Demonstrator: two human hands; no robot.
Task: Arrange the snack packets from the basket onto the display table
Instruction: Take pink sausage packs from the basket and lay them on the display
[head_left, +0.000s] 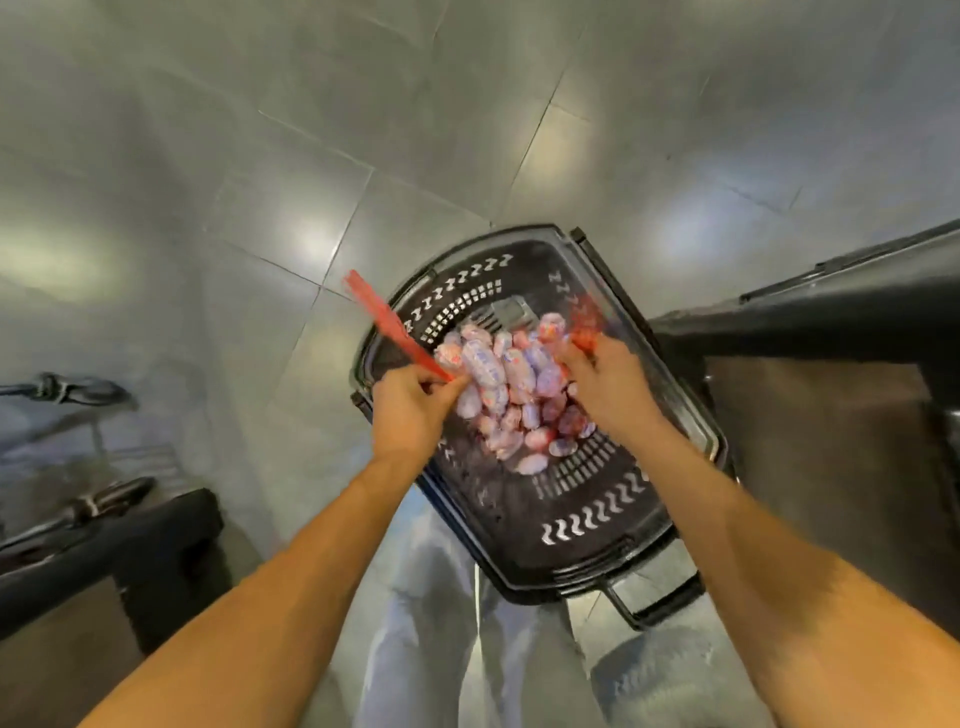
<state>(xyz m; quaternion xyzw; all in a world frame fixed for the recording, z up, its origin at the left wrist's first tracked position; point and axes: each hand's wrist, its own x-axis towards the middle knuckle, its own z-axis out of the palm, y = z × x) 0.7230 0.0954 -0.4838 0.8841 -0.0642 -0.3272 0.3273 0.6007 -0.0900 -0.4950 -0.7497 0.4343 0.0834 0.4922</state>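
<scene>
The task looks to be at its very start: the small pink, white and blue snack packets (511, 384) are all heaped in the black perforated plastic basket (587, 525), which stands on the grey tiled floor (260, 182), and none can be seen set out anywhere. The left hand (410, 410) is curled tight around the near end of a flat red plastic strip (382, 319) that juts up and away over the basket's left rim. The right hand (602, 384) is likewise closed, its fingers pinching a blurred red piece (584, 327) above the heap. My guess is that the packets hang from these red parts, but the blur makes that hard to confirm. Every packet remains to be carried over and arranged. A dark table edge (831, 306) crosses the right side, cut off by the frame; whether it is the display table, and what lies on top of it, cannot be told. Another dark surface (104, 540) at lower left is equally cropped. How many packets there are, and their printing, is unreadable.
</scene>
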